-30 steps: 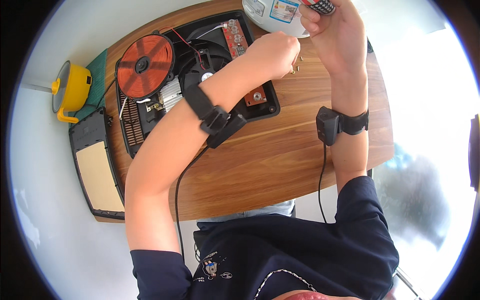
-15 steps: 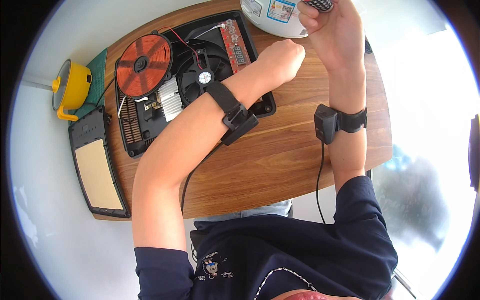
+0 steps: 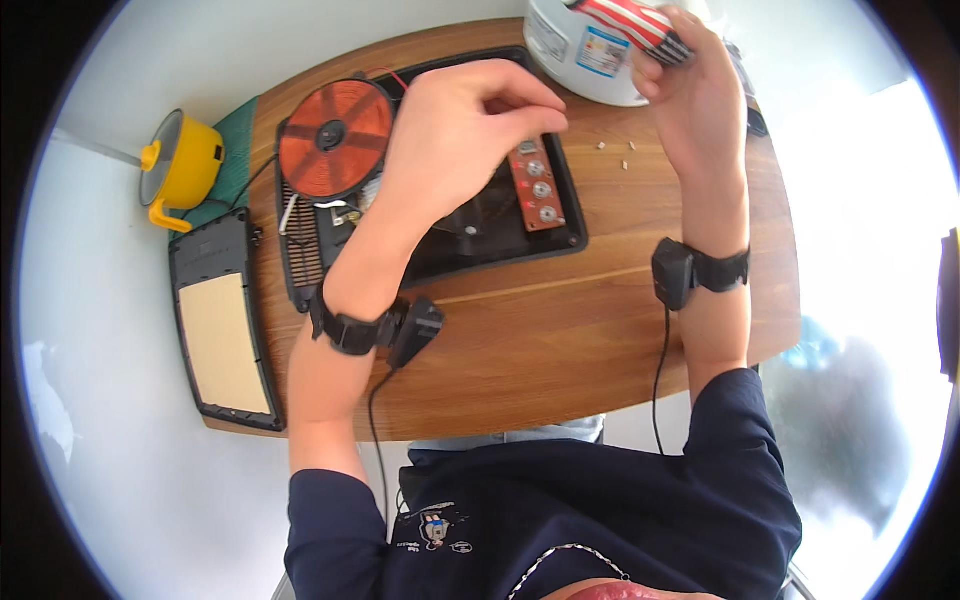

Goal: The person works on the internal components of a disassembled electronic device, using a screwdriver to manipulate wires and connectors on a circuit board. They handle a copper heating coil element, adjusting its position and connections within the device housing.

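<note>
My left hand [image 3: 455, 135] hovers over the opened induction cooker base [image 3: 490, 250]. Its thumb and forefinger are pinched, and whatever is between them is too small to see. Below its fingertips lies the red circuit board [image 3: 538, 190] with round buttons, while the hand and wrist cover most of the fan area. A copper coil [image 3: 335, 140] rests on the base, left of that hand. At the upper right, my right hand [image 3: 705, 115] is closed round the black end of a red-and-white striped tool handle [image 3: 640, 25], raised above the table; its far end is cut off.
Three tiny silvery pieces [image 3: 625, 165] lie on the wooden table [image 3: 520, 340], right of the base. Behind stands a white rounded appliance [image 3: 570, 50]. A yellow pot [image 3: 195, 160] sits on a green mat [image 3: 237, 140]; a black-framed panel [image 3: 225, 340] lies at the left edge.
My left hand has swung left, from the table beside the base to above it, uncovering the tiny pieces. My right hand holds its tool lower in view, and more of the handle shows.
</note>
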Tool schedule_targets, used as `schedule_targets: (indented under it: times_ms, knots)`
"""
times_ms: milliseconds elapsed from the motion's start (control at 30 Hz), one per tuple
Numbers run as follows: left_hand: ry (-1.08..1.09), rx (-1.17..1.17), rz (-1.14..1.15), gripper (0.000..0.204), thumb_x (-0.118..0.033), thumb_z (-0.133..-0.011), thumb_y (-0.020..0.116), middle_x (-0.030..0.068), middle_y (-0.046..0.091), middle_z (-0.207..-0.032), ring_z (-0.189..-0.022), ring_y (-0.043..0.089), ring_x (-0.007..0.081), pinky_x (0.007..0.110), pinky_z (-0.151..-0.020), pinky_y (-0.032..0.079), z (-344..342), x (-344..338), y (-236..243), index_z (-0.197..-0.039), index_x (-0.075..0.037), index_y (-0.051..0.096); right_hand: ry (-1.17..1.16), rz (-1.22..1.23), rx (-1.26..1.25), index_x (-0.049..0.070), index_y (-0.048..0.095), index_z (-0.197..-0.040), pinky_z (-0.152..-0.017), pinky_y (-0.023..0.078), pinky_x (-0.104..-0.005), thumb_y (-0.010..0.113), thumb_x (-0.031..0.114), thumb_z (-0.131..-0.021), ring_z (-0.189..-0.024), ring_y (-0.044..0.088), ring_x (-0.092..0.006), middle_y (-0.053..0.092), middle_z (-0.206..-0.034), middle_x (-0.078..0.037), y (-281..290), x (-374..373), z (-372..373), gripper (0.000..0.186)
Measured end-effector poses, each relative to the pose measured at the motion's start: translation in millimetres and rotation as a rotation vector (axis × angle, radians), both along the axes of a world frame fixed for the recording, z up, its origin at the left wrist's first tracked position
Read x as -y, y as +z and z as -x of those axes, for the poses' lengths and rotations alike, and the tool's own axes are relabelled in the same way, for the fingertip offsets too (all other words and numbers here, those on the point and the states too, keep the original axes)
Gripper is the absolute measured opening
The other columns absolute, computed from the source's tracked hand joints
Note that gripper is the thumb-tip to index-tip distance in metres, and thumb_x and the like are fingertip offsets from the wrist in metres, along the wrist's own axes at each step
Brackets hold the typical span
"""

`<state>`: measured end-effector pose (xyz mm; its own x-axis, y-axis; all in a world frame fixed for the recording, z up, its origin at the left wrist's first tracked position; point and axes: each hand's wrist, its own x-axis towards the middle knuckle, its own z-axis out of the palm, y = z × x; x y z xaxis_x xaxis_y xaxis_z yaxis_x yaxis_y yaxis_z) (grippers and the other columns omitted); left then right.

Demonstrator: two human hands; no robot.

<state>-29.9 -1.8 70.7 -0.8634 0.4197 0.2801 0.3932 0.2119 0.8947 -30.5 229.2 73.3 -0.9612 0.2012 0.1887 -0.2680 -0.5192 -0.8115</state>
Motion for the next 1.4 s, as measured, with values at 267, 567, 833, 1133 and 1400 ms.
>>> schedule_targets:
  times_ms: [267,567,833,1133,1400]
  knots:
    - [0.188,0.026,-0.879,0.019,-0.005,-0.091,0.079,0.0161,0.078,-0.103,-0.085,0.072,0.0131,0.023,-0.078,0.057,-7.4,66.5,-9.4,-0.108,0.000,0.072,-0.006,-0.252,-0.284,-0.002,0.056,-0.124,-0.061,0.051,-0.0282,0.049,0.017,-0.104,-0.070,0.059,-0.0154,0.066,-0.102,-0.015,1.0,15.3,-12.5,0.028]
    - [0.019,-0.031,-1.052,0.022,-0.006,-0.091,0.079,0.0163,0.077,-0.106,-0.089,0.073,0.0175,0.027,-0.083,0.058,-2.3,67.7,-14.0,-0.110,0.000,0.071,-0.130,-0.399,-0.288,-0.002,0.057,-0.122,-0.059,0.047,-0.0280,0.048,0.016,-0.103,-0.068,0.057,-0.0127,0.066,-0.102,-0.014,7.8,37.2,-22.7,0.028]
    - [0.045,-0.039,-1.053,0.021,-0.004,-0.090,0.080,0.0161,0.077,-0.105,-0.088,0.073,0.0157,0.025,-0.080,0.057,-1.2,64.9,-13.9,-0.110,0.000,0.071,-0.126,-0.384,-0.262,-0.002,0.057,-0.122,-0.058,0.047,-0.0273,0.050,0.017,-0.103,-0.068,0.056,-0.0119,0.065,-0.102,-0.013,3.1,38.2,-19.1,0.028]
    - [0.104,-0.248,-0.852,0.018,0.002,-0.088,0.079,0.0166,0.078,-0.102,-0.072,0.066,0.0061,0.016,-0.056,0.045,7.9,75.3,-14.6,-0.106,0.001,0.073,-0.101,-0.380,-0.243,-0.002,0.058,-0.122,-0.059,0.046,-0.0266,0.049,0.017,-0.106,-0.069,0.057,-0.0109,0.064,-0.096,-0.010,-0.5,40.1,-18.6,0.026]
    - [0.064,-0.311,-0.786,0.019,0.007,-0.088,0.078,0.0173,0.078,-0.102,-0.070,0.065,0.0053,0.016,-0.052,0.044,14.0,80.9,-14.9,-0.105,0.002,0.073,-0.060,-0.337,-0.202,-0.001,0.058,-0.123,-0.060,0.048,-0.0267,0.053,0.018,-0.107,-0.071,0.059,-0.0102,0.066,-0.097,-0.010,-5.3,41.7,-17.4,0.026]
